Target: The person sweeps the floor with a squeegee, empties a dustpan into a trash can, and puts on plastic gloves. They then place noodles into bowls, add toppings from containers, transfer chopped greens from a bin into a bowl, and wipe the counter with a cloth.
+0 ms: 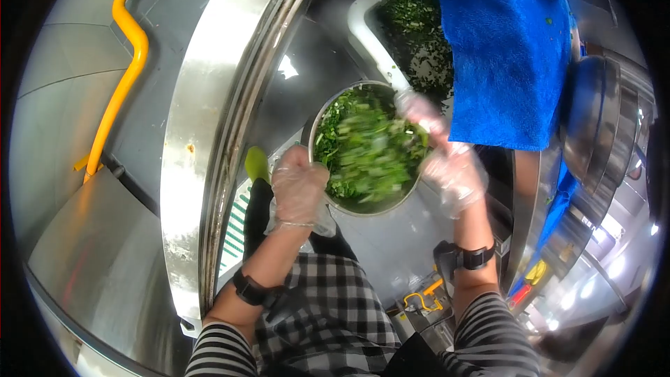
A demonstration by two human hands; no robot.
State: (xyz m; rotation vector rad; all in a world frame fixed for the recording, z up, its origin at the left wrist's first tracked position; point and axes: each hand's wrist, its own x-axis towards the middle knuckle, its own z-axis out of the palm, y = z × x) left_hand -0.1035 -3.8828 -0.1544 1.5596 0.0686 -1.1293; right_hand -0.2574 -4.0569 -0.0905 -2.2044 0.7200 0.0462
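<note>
A round metal bowl (370,211) is held in front of me. Chopped green leaves (370,139) fill it, smeared by motion in the middle. My left hand (300,185), in a clear plastic glove, is closed on the bowl's left rim. On the opposite side my right hand (450,160), gloved the same way, grips the right rim; its fingers are partly blurred. Just beyond the right hand stands a white tub (366,28) with more chopped greens (412,35) inside. A blue towel (502,63) hangs over part of that tub.
To the left runs a steel counter edge (202,132), with a yellow pipe (122,91) farther out. Stacked metal bowls (593,112) stand at the right. Below the bowl lies a grey floor (370,237), with a green-slotted white mat (234,230) beside my leg.
</note>
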